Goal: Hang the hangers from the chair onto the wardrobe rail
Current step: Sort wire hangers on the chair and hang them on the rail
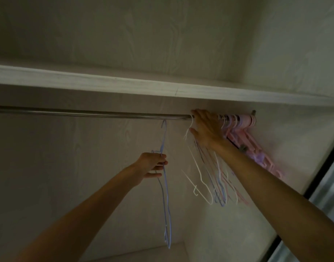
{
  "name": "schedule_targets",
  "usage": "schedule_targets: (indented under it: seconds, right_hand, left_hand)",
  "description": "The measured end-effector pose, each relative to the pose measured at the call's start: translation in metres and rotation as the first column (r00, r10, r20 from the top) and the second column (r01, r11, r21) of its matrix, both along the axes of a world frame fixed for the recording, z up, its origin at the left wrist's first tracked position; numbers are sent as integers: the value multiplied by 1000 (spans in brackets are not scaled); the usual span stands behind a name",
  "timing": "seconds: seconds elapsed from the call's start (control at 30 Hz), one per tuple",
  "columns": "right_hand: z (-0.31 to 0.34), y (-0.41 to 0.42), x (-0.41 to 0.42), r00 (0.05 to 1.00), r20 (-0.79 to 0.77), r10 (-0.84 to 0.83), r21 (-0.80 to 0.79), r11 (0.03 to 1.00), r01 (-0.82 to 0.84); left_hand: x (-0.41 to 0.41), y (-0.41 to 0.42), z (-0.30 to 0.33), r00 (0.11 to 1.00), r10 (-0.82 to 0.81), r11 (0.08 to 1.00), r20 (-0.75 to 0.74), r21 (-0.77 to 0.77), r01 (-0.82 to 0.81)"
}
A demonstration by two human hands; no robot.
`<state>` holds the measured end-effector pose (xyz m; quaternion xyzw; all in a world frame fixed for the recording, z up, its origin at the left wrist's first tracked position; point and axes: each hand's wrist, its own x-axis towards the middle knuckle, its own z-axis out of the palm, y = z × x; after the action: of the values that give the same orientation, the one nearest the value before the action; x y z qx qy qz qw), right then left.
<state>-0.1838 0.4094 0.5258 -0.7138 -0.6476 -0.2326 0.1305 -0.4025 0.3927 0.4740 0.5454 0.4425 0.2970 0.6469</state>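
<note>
A metal wardrobe rail (87, 112) runs across under a pale shelf. My left hand (153, 164) grips a thin blue wire hanger (167, 205) below its neck; the hanger's hook reaches up to just under the rail, and I cannot tell whether it touches. My right hand (205, 127) is at the rail with fingers spread, fingertips on the rail and the thumb below, by the hook of a white wire hanger (200, 178). Several thin wire hangers hang under that hand. To its right a bunch of pink plastic hangers (243, 129) is packed at the rail's end.
The shelf (124, 84) sits close above the rail. The wardrobe's right wall (298, 138) stands just beyond the pink hangers, with a dark door frame (324, 176) at the right edge. The rail's left stretch carries nothing.
</note>
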Motion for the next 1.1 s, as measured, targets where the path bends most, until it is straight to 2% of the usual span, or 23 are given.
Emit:
schedule_targets:
  seconds: [0.07,0.17,0.33,0.43,0.57,0.73,0.83,0.93,0.97,1.0,1.03,1.07,1.1]
  right_hand:
    - [0,8,8,997,70,27,-10,1000,-26]
    - [-2,10,24,983,147,110,103,987,-126]
    - [4,13,32,962,184,203,24,977,-211]
    - [6,18,37,932,273,236,32,967,-254]
    - [6,13,63,966,226,123,83,986,-145]
    - [5,6,83,984,151,-91,67,994,82]
    - [5,3,85,996,34,-86,74,994,83]
    - [-2,-10,56,999,-8,46,288,957,-42]
    - [-7,-19,39,990,-92,110,284,956,-80]
    - [-11,-32,21,951,-270,149,170,980,-105]
    - [-18,-40,4,865,-490,105,-36,990,-140]
    - [-23,-51,-10,751,-660,-4,-228,954,-196]
    - [-29,-58,-18,658,-749,-83,-340,900,-272]
  left_hand:
    - [1,3,-2,1000,-9,1000,18,-24,10]
    - [3,7,-7,1000,-13,999,7,-44,13]
    - [4,16,-12,1000,-21,998,-17,-54,20]
    - [5,21,-12,1000,-28,998,-12,-58,28]
    - [8,27,-14,999,-28,998,-26,-49,27]
    - [17,29,-16,998,-46,997,-39,-63,44]
    - [24,28,-16,995,-88,995,-40,-39,87]
    - [32,25,-13,992,-127,992,-17,-6,127]
    - [35,24,-11,991,-130,991,-3,1,130]
    - [41,23,-7,992,-123,992,5,12,123]
    - [46,24,-5,994,-107,994,8,24,106]
    - [52,22,-2,996,-93,995,2,47,93]
    - [58,22,1,996,-84,995,-7,62,84]
